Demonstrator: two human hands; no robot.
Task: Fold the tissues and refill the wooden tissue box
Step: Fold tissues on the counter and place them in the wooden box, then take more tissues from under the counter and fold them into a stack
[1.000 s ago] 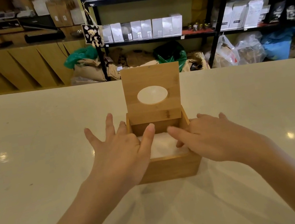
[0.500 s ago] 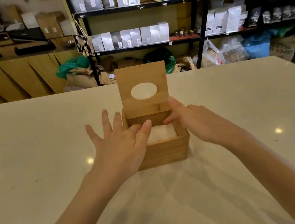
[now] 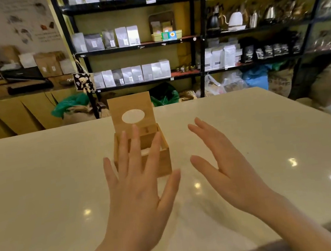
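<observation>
Here we see the wooden tissue box (image 3: 161, 162) at the centre of the frame on the pale table (image 3: 41, 185), its lid (image 3: 130, 111) standing upright at the back with an oval opening, and white tissues (image 3: 146, 151) showing inside. Our left hand (image 3: 136, 193) is spread flat with its fingers in front of the box, grasping nothing. Our right hand (image 3: 228, 171) hangs to the right of the box, apart from it, palm turned inward and empty. Shelves of pouches (image 3: 132, 74) fill the upper frame
</observation>
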